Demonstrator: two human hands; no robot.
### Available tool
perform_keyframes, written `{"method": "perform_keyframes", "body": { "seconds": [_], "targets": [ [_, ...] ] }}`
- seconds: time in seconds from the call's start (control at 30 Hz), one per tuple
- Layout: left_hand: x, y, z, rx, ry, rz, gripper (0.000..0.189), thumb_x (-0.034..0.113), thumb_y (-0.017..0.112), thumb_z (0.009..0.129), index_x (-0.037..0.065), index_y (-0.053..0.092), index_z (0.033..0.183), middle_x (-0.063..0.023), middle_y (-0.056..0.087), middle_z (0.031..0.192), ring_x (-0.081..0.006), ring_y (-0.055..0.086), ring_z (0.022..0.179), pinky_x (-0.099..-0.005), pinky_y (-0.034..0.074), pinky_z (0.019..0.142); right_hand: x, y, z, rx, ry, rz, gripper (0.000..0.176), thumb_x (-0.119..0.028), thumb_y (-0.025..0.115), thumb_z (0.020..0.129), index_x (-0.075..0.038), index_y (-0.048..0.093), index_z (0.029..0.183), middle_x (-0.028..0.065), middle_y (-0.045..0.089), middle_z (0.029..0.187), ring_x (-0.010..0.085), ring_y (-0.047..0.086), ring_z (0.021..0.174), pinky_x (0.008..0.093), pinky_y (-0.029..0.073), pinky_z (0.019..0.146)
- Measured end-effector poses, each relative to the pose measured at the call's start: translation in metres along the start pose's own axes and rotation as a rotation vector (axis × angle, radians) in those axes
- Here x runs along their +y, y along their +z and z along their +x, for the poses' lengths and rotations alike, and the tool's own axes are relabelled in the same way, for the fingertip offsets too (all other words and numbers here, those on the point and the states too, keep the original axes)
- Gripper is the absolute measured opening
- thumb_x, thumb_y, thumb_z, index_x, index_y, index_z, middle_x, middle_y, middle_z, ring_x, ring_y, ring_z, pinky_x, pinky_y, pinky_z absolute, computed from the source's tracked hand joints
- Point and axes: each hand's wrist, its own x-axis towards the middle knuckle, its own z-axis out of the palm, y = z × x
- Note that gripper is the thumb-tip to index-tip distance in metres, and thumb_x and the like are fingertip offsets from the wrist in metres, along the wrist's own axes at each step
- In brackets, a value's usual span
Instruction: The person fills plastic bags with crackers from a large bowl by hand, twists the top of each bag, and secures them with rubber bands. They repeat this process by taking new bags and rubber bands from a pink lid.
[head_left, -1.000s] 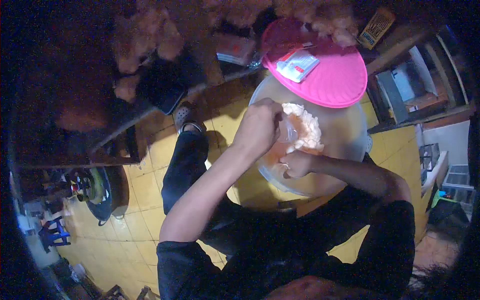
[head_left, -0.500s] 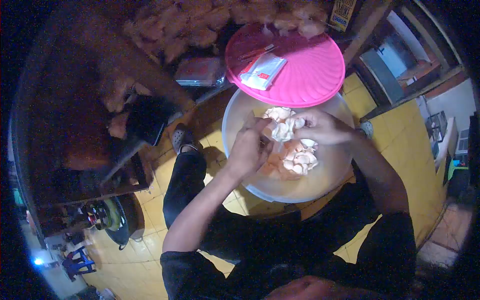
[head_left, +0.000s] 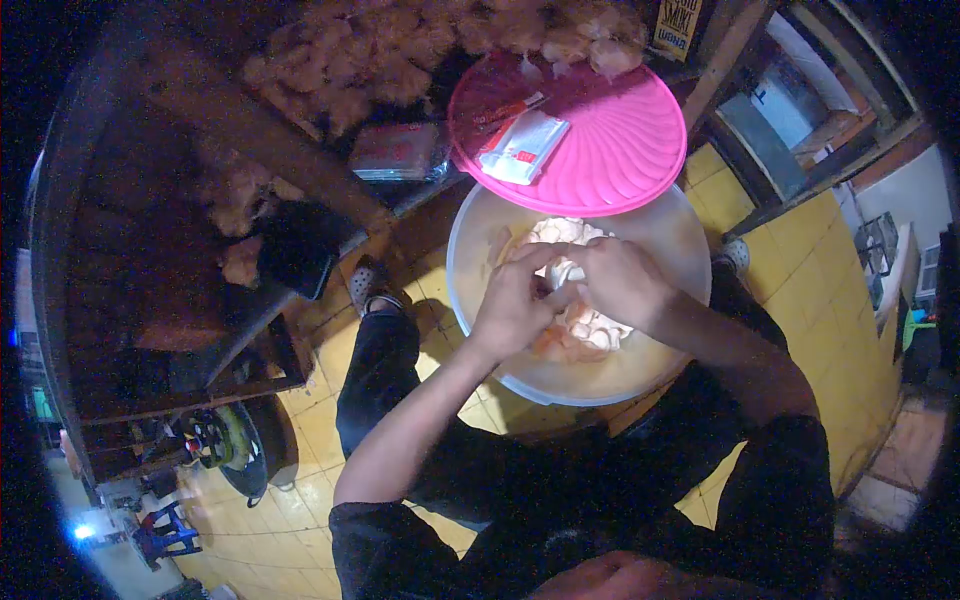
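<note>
A wide translucent tub [head_left: 480,345] stands between my legs, with pale, curled crackers [head_left: 603,337] lying in it. Over its middle, my left hand [head_left: 515,305] and my right hand [head_left: 628,287] meet, fingers bent inward. Between them is what looks like a small clear plastic bag [head_left: 566,272] with pale crackers in it; the fingers cover much of it. Both hands grip it near its top. A pink ribbed lid [head_left: 625,140] rests over the tub's far edge, carrying a pack of clear plastic bags [head_left: 524,147].
Many filled bags [head_left: 350,70] lie on the wooden shelf at the back, near a wrapped stack [head_left: 395,152]. A dark flat object [head_left: 296,262] is at the left. A yellow box [head_left: 676,25] stands behind the lid. Yellow tiles [head_left: 800,300] cover the floor.
My right hand has moved in and down against my left, and its fingers now cover more of the crackers. The view has shifted slightly.
</note>
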Motion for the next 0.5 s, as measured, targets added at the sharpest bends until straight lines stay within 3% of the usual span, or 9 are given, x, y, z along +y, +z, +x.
{"method": "perform_keyframes", "body": {
  "seconds": [0.1, 0.17, 0.2, 0.27, 0.3, 0.43, 0.5],
  "targets": [
    [-0.013, 0.000, -0.001, 0.044, -0.067, -0.007, 0.029, 0.001, 0.067, 0.084, -0.002, 0.064, 0.113, -0.0144, 0.062, 0.115, -0.0177, 0.066, 0.082, -0.0291, 0.055, 0.067, 0.007, 0.005, 0.001, 0.059, -0.103, 0.148, 0.044, -0.010, 0.066, 0.077, -0.005, 0.058, 0.120, 0.0222, 0.066, 0.091, 0.0381, 0.064, 0.089, 0.0445, 0.051, 0.079],
    [-0.017, -0.002, 0.000, 0.106, -0.207, -0.043, 0.029, 0.005, 0.067, 0.079, 0.000, 0.067, 0.107, -0.0175, 0.065, 0.081, -0.0288, 0.068, 0.080, -0.0381, 0.055, 0.078, 0.014, -0.002, 0.002, 0.069, -0.285, 0.356, 0.038, -0.013, 0.069, 0.080, -0.002, 0.058, 0.115, 0.0199, 0.065, 0.095, 0.0325, 0.065, 0.091, 0.0404, 0.051, 0.078],
    [-0.023, -0.001, 0.000, 0.112, -0.208, -0.044, 0.029, 0.005, 0.067, 0.079, 0.000, 0.067, 0.107, -0.0175, 0.065, 0.081, -0.0288, 0.068, 0.080, -0.0381, 0.055, 0.078, 0.013, -0.002, 0.004, 0.066, -0.290, 0.353, 0.038, -0.013, 0.069, 0.080, -0.002, 0.058, 0.115, 0.0199, 0.065, 0.095, 0.0325, 0.065, 0.091, 0.0404, 0.051, 0.078],
    [-0.030, -0.001, 0.001, 0.155, -0.127, 0.025, 0.032, 0.006, 0.068, 0.079, 0.000, 0.065, 0.111, -0.0183, 0.064, 0.092, -0.0294, 0.067, 0.082, -0.0380, 0.055, 0.077, 0.011, -0.002, 0.006, 0.172, -0.186, 0.563, 0.031, -0.017, 0.067, 0.086, 0.000, 0.056, 0.110, 0.0129, 0.064, 0.096, 0.0242, 0.063, 0.087, 0.0367, 0.050, 0.077],
    [-0.026, 0.000, 0.001, 0.154, -0.127, 0.024, 0.032, 0.006, 0.068, 0.079, 0.000, 0.065, 0.111, -0.0183, 0.064, 0.092, -0.0294, 0.067, 0.082, -0.0380, 0.055, 0.077, 0.014, 0.002, 0.009, 0.072, -0.073, 0.740, 0.030, -0.021, 0.065, 0.090, 0.001, 0.056, 0.109, 0.0080, 0.062, 0.094, 0.0172, 0.059, 0.084, 0.0336, 0.049, 0.075],
    [-0.003, 0.006, -0.004, 0.071, -0.037, -0.101, 0.044, 0.006, 0.071, 0.077, -0.002, 0.059, 0.118, -0.0199, 0.057, 0.113, -0.0285, 0.067, 0.084, -0.0376, 0.054, 0.075, 0.018, 0.012, 0.015, 0.092, -0.045, 0.850, 0.033, -0.026, 0.062, 0.092, 0.001, 0.056, 0.110, 0.0139, 0.065, 0.089, 0.0197, 0.064, 0.084, 0.0351, 0.052, 0.073],
    [0.005, 0.006, -0.005, 0.041, -0.006, -0.073, 0.047, 0.007, 0.072, 0.076, -0.003, 0.057, 0.120, -0.0203, 0.054, 0.119, -0.0281, 0.066, 0.085, -0.0375, 0.054, 0.075, 0.009, -0.003, 0.013, -0.168, 0.240, 1.364, 0.030, -0.019, 0.061, 0.092, 0.000, 0.052, 0.114, 0.0077, 0.061, 0.086, 0.0165, 0.062, 0.081, 0.0322, 0.051, 0.069]
  ]
}}
